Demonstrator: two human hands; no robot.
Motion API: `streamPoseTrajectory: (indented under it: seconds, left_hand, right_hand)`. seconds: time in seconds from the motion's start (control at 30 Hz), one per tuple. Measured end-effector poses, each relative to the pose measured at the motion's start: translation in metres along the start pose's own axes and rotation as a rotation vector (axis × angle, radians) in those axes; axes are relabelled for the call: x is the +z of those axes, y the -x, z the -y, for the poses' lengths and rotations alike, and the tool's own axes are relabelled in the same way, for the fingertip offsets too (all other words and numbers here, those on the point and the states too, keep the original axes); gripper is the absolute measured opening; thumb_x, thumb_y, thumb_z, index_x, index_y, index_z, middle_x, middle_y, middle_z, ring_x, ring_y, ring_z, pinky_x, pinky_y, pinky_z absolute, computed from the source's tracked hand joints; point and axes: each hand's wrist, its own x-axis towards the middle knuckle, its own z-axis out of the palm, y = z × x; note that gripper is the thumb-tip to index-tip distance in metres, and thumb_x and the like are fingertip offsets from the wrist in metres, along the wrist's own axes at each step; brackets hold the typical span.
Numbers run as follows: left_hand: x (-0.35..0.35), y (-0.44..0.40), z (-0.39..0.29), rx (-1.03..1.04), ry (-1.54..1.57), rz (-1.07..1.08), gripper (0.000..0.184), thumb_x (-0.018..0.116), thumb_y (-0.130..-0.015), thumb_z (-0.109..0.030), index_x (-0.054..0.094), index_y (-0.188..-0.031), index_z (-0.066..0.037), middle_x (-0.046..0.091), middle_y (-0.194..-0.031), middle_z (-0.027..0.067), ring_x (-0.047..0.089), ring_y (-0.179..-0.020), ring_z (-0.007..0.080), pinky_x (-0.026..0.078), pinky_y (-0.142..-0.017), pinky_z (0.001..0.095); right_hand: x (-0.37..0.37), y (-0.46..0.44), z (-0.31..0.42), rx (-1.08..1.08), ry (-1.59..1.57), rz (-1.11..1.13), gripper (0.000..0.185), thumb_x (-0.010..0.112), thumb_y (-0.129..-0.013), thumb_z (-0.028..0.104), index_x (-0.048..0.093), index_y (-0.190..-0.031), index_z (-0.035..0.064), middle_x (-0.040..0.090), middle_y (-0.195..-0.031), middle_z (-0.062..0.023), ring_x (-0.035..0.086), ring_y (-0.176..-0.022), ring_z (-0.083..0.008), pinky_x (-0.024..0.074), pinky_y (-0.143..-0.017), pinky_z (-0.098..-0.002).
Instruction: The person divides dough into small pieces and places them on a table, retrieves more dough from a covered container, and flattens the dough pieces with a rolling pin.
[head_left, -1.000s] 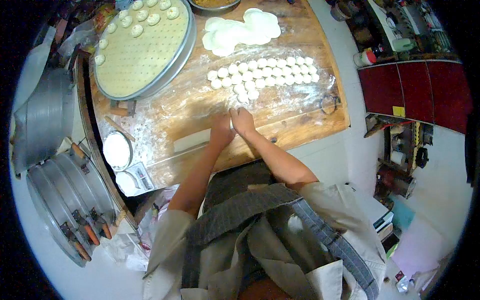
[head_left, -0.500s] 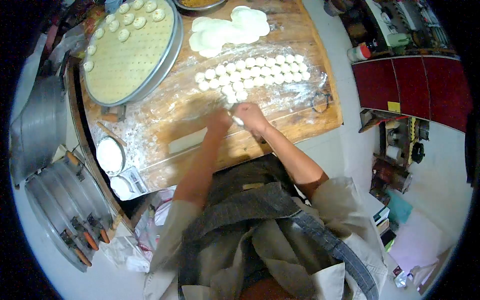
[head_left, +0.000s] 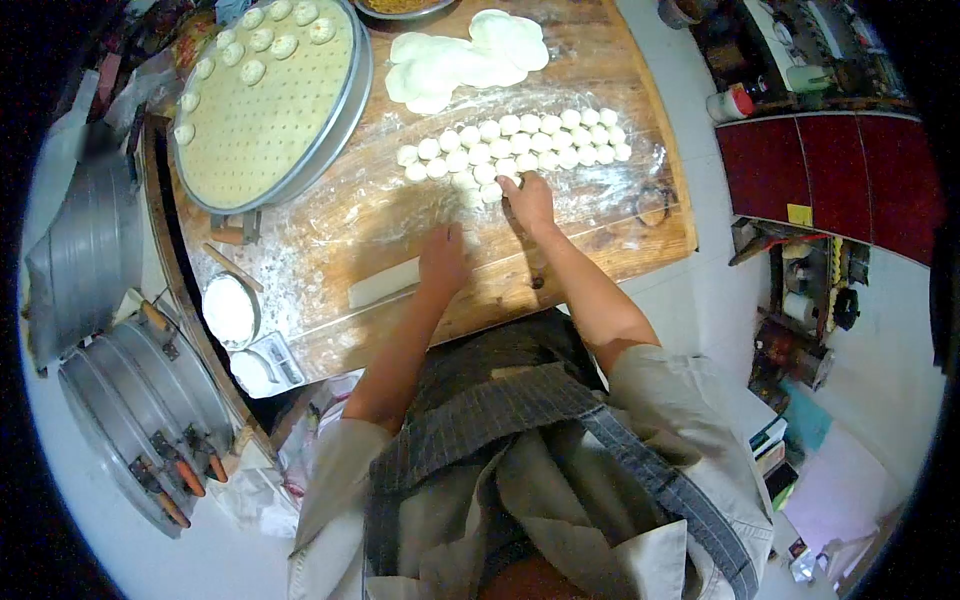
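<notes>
My left hand (head_left: pixel 445 260) is closed around the right end of a long dough rope (head_left: pixel 385 284), which lies along the front of the floured wooden board. At the near side of several rows of small round dough pieces (head_left: pixel 540 142), my right hand (head_left: pixel 530 203) has its fingertips on a dough piece (head_left: pixel 491 192). The fingers look pinched together, and part of that piece is hidden behind them. Beyond the rows lie flat, overlapping dough wrappers (head_left: pixel 465 62).
A large round steamer tray (head_left: pixel 262 140) with several filled buns stands at the left. Nearer are a rolling pin (head_left: pixel 233 266), a bowl of flour (head_left: pixel 230 310) and a small scale (head_left: pixel 278 358). Stacked metal steamers (head_left: pixel 150 400) sit at lower left. A filling bowl (head_left: pixel 405 8) is at the back.
My hands were together at the end of the dough rope and have come apart. The right moved forward to the dough pieces; the left moved slightly back along the rope.
</notes>
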Motion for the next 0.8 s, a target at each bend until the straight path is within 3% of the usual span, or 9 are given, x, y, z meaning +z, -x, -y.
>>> streamPoseTrajectory:
  seconds: [0.13, 0.27, 0.33, 0.47, 0.57, 0.67, 0.7, 0.73, 0.8]
  left_hand:
    - [0.003, -0.004, 0.007, -0.139, -0.024, 0.086, 0.03, 0.065, -0.081, -0.01, 0.058, -0.109, -0.003, 0.059, -0.111, 0.0195, 0.057, -0.108, 0.0385, 0.047, -0.094, 0.0477]
    - [0.004, 0.001, 0.019, -0.012, 0.047, 0.0, 0.026, 0.066, -0.076, -0.006, 0.058, -0.101, -0.004, 0.06, -0.103, 0.0191, 0.059, -0.099, 0.0389, 0.047, -0.086, 0.0493]
    - [-0.007, 0.007, 0.023, 0.138, 0.228, -0.073, 0.031, 0.069, -0.071, -0.007, 0.059, -0.101, -0.003, 0.061, -0.102, 0.02, 0.058, -0.094, 0.0389, 0.045, -0.083, 0.0497]
    - [-0.016, 0.008, 0.03, 0.19, 0.185, -0.029, 0.039, 0.074, -0.07, -0.01, 0.059, -0.105, -0.002, 0.062, -0.102, 0.0206, 0.058, -0.096, 0.0397, 0.045, -0.087, 0.049]
    - [-0.015, 0.005, 0.027, 0.217, 0.187, -0.236, 0.039, 0.076, -0.072, -0.016, 0.062, -0.106, -0.002, 0.064, -0.098, 0.0203, 0.06, -0.091, 0.0417, 0.047, -0.084, 0.0504]
    - [-0.017, -0.008, 0.01, 0.075, 0.204, -0.149, 0.033, 0.072, -0.077, -0.025, 0.069, -0.1, -0.002, 0.067, -0.092, 0.0211, 0.064, -0.087, 0.0416, 0.051, -0.079, 0.0509]
    - [-0.022, -0.014, 0.005, -0.01, 0.19, -0.006, 0.031, 0.069, -0.079, -0.03, 0.071, -0.095, -0.004, 0.068, -0.092, 0.0214, 0.066, -0.086, 0.0406, 0.052, -0.077, 0.0506]
    - [-0.026, -0.017, -0.001, -0.097, 0.177, 0.141, 0.031, 0.066, -0.082, -0.034, 0.073, -0.091, -0.006, 0.069, -0.091, 0.0217, 0.067, -0.085, 0.0396, 0.053, -0.075, 0.0502]
    - [-0.043, -0.015, -0.02, -0.148, 0.121, 0.149, 0.032, 0.064, -0.082, -0.037, 0.074, -0.09, -0.007, 0.07, -0.09, 0.0216, 0.068, -0.086, 0.0388, 0.053, -0.076, 0.0496]
  right_hand:
    - [-0.011, 0.019, 0.0, -0.021, 0.099, -0.072, 0.056, 0.056, -0.094, 0.048, 0.066, -0.103, -0.0063, 0.067, -0.099, -0.0299, 0.064, -0.092, -0.0452, 0.0485, -0.087, -0.0518]
    - [0.019, 0.059, 0.014, -0.002, 0.156, 0.374, 0.07, 0.042, -0.096, 0.058, 0.065, -0.105, -0.0073, 0.065, -0.109, -0.0338, 0.062, -0.105, -0.047, 0.0465, -0.093, -0.0515]
    - [0.047, 0.08, 0.026, 0.028, -0.038, 0.358, 0.066, 0.047, -0.096, 0.054, 0.062, -0.101, -0.0103, 0.066, -0.097, -0.0331, 0.063, -0.094, -0.048, 0.0476, -0.087, -0.0519]
    - [0.081, 0.088, 0.045, -0.013, -0.123, 0.193, 0.052, 0.051, -0.098, 0.042, 0.06, -0.091, -0.0086, 0.063, -0.09, -0.035, 0.061, -0.09, -0.0503, 0.0482, -0.08, -0.0511]
    - [0.08, 0.092, 0.048, -0.08, -0.151, 0.154, 0.042, 0.052, -0.097, 0.034, 0.061, -0.089, -0.0063, 0.063, -0.087, -0.0329, 0.061, -0.086, -0.05, 0.0486, -0.077, -0.0513]
    - [0.079, 0.09, 0.042, -0.078, -0.193, 0.106, 0.034, 0.052, -0.096, 0.028, 0.062, -0.087, -0.0029, 0.063, -0.087, -0.0304, 0.06, -0.084, -0.0495, 0.0487, -0.075, -0.0511]
    - [0.073, 0.087, 0.043, -0.08, -0.19, 0.1, 0.034, 0.052, -0.096, 0.028, 0.062, -0.087, -0.0029, 0.063, -0.087, -0.0304, 0.06, -0.084, -0.0495, 0.0487, -0.075, -0.0511]
    - [0.066, 0.087, 0.042, -0.1, -0.19, 0.084, 0.031, 0.054, -0.095, 0.027, 0.063, -0.087, -0.0021, 0.064, -0.085, -0.0282, 0.062, -0.081, -0.0455, 0.0491, -0.074, -0.0498]
    - [0.054, 0.089, 0.035, -0.109, -0.191, 0.07, 0.029, 0.056, -0.094, 0.025, 0.063, -0.086, -0.0012, 0.065, -0.083, -0.026, 0.064, -0.078, -0.0414, 0.0495, -0.074, -0.0486]
